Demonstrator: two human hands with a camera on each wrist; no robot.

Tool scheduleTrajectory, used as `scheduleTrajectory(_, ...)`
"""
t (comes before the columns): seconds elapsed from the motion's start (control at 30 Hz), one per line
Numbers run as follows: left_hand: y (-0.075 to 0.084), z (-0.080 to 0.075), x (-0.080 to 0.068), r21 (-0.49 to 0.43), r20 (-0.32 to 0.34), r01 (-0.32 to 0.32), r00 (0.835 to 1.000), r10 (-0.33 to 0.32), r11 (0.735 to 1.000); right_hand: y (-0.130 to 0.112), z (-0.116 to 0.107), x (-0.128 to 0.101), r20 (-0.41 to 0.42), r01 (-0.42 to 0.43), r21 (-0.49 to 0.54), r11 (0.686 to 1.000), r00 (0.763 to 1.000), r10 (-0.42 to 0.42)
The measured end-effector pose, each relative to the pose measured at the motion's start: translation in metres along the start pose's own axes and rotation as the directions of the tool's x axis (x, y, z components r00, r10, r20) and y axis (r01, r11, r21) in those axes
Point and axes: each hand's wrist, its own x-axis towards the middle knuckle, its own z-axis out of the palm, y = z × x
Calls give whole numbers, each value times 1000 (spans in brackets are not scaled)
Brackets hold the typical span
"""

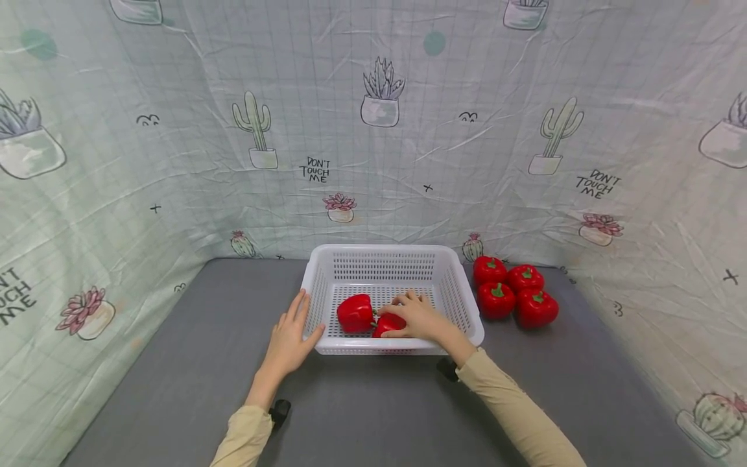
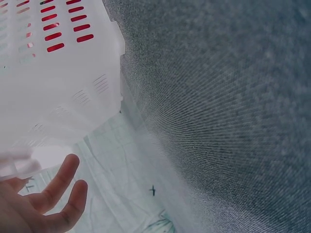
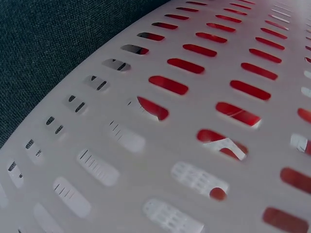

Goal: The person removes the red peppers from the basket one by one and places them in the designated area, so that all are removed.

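Observation:
A white slotted basket (image 1: 385, 250) stands on the grey table (image 1: 175, 363) with two red bell peppers inside. My right hand (image 1: 408, 314) reaches over the near rim and grips one red pepper (image 1: 386, 322), which it half covers. The other pepper (image 1: 355, 312) lies just to its left, touching it. My left hand (image 1: 297, 324) rests with straight fingers against the basket's near left corner. In the left wrist view, fingers (image 2: 58, 182) spread below the basket wall (image 2: 58, 87). Through the slots of the basket wall (image 3: 121, 141), the right wrist view shows the red of a pepper (image 3: 167, 84).
Several more red peppers (image 1: 513, 292) sit in a cluster on the table just right of the basket. Cactus-print cloth walls (image 1: 379, 130) close in the back and both sides. Bare grey table (image 2: 218, 97) lies left of and in front of the basket.

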Motion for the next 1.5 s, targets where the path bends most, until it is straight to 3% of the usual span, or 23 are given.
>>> scheduleTrajectory(0.37,0,0,0,18,-6,-12,1000,12,1000,2,3,3,38,-34,22,999,999,33)
scheduleTrajectory(0.7,0,0,2,21,-6,-18,1000,18,1000,2,0,3,-114,40,-50,998,992,-45)
scheduleTrajectory(0.93,0,1,2,13,-10,-5,1000,5,1000,1,0,4,-136,23,-105,994,990,-37)
scheduleTrajectory(1.23,1,-1,1,5,18,4,1000,-5,1000,-1,-2,1,-164,-35,-103,994,986,18)
scheduleTrajectory(1.5,0,0,1,9,-3,3,1000,-3,1000,-1,0,2,-207,-35,-117,992,978,10)
